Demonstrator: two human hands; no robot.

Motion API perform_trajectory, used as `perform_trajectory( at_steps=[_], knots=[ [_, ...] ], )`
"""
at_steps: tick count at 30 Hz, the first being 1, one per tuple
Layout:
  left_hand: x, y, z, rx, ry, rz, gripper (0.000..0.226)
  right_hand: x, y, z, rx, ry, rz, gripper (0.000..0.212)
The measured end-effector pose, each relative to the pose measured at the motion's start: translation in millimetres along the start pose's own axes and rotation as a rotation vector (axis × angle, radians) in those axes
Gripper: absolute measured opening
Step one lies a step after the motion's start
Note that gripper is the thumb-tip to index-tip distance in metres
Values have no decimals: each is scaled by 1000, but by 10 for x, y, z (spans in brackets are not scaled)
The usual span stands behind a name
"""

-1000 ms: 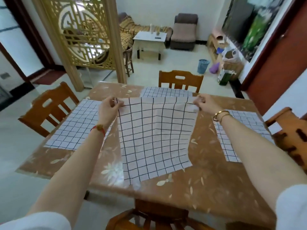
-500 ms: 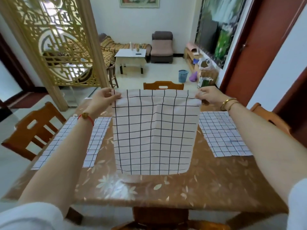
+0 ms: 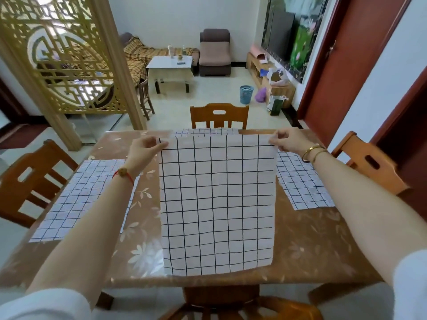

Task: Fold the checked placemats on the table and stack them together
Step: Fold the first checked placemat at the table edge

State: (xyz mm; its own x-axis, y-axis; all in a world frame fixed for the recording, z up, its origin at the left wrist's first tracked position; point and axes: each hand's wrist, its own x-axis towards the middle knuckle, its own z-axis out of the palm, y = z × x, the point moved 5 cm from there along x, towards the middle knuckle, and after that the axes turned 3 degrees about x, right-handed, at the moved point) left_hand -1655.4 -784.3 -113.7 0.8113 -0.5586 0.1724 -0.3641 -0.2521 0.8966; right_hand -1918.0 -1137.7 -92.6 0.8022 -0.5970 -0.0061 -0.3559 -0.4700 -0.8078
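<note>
- Nearest in, a wooden chair (image 3: 221, 301) sits tucked under the near edge of the table (image 3: 312, 245), cut off by the bottom of the view.
- The held placemat (image 3: 217, 204) hangs open in front of the camera over the table's middle. Its lower edge reaches the near edge, but I cannot tell whether it touches the top.
- The left hand (image 3: 144, 148) pinches its top left corner, fingers curled in. The fingertips are tucked behind the cloth.
- The right hand (image 3: 288, 140) pinches the top right corner between thumb and fingertips.
- The left placemat (image 3: 76, 204) lies flat along the table's left edge, with the left forearm crossing part of it.
- The right placemat (image 3: 300, 183) lies flat by the right edge, its inner side hidden behind the held one and the right forearm.
- The far placemat (image 3: 205, 132) is at the far edge, with only a thin strip peeking over the raised cloth.
- Beyond it, a far chair (image 3: 219, 115) shows only its back.
</note>
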Motion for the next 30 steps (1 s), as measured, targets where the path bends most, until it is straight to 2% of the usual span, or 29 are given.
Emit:
perform_trajectory(
  at_steps=[3,8,14,18,23,26,30],
  knots=[
    [-3,-213,109,-33,8,-48,8,19,174,107,13,24,5,16],
    [17,-590,286,-22,-3,-102,25,106,525,328,25,58,32,13],
    [70,-937,399,5,-9,-183,17,175,812,585,33,81,56,20],
    [74,-1063,441,36,0,-204,9,196,980,659,18,90,81,17],
    [-59,-1175,500,57,-32,-237,16,117,1099,736,52,61,151,14],
    [-177,-1228,522,60,-56,-261,8,62,1217,803,96,18,194,11],
    [-395,-1363,538,73,-101,-286,8,-76,1320,895,162,-27,197,12]
  ],
)
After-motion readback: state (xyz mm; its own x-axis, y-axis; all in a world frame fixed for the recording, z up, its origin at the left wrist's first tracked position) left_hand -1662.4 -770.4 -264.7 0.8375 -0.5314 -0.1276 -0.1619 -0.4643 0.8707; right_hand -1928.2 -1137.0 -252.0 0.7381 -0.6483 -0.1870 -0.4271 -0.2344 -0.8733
